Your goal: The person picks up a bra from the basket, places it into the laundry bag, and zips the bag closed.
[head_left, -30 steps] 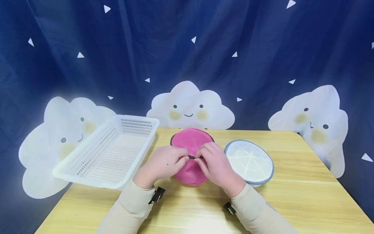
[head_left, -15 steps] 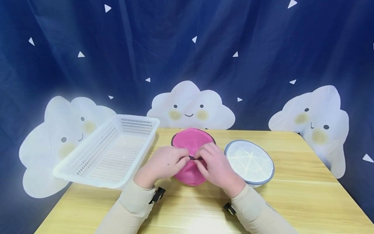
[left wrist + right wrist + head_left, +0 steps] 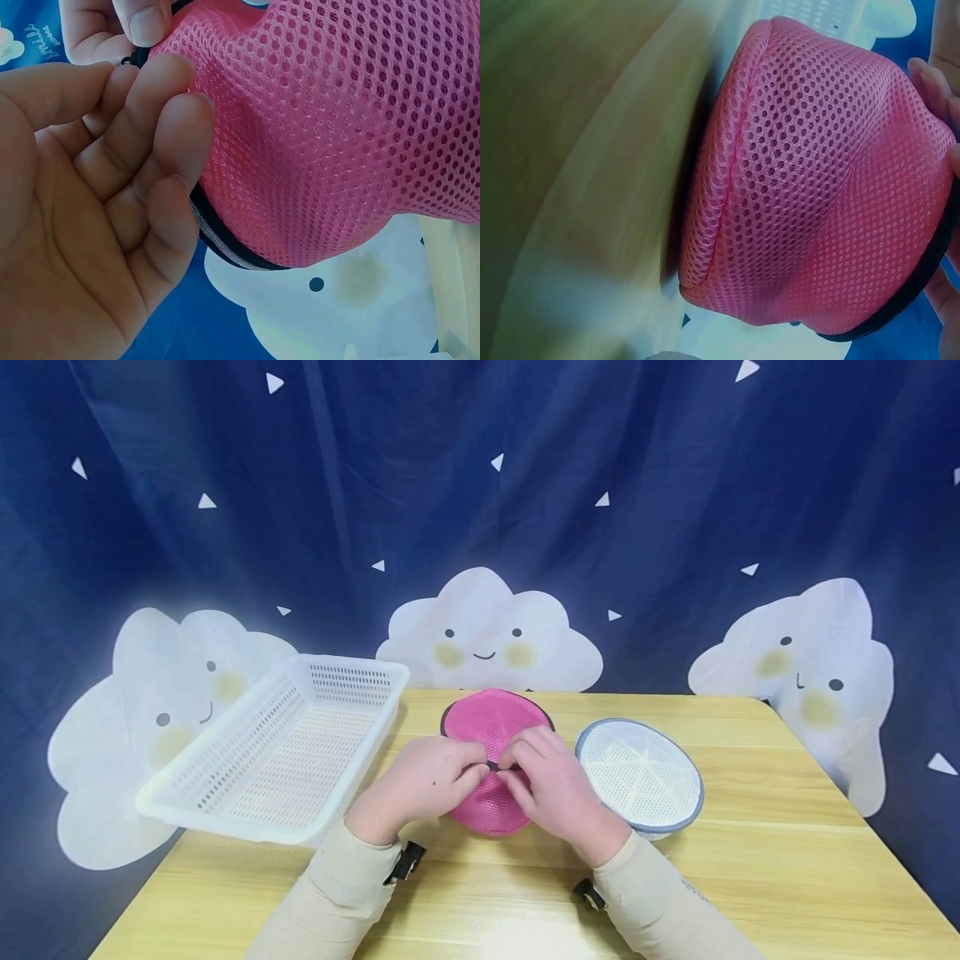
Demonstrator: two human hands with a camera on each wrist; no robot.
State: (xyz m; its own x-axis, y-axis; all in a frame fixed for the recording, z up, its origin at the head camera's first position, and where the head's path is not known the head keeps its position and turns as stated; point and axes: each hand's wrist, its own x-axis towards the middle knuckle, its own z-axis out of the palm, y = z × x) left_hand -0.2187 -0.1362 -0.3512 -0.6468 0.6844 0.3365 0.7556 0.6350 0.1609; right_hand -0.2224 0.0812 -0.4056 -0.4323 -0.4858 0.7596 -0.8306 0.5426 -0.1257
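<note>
A pink mesh laundry bag with a black zipper edge stands on the table in front of me, rounded and puffed out. My left hand pinches that black edge between thumb and fingers. Close beside it, my right hand also pinches the edge, and a short black piece shows between the two sets of fingertips. In the left wrist view a small dark zipper pull appears at the fingertips. Fingers partly hide the zipper. The bag's pink mesh fills much of both wrist views.
To the left stands a white perforated plastic basket. On the right, near my right wrist, lies a round white mesh bag with a blue-grey rim. The wooden table ends at the back against a dark blue curtain with clouds.
My left hand has shifted very slightly right, so the gap between the two hands' fingertips is a little narrower. The basket and white mesh bag have stayed in place.
</note>
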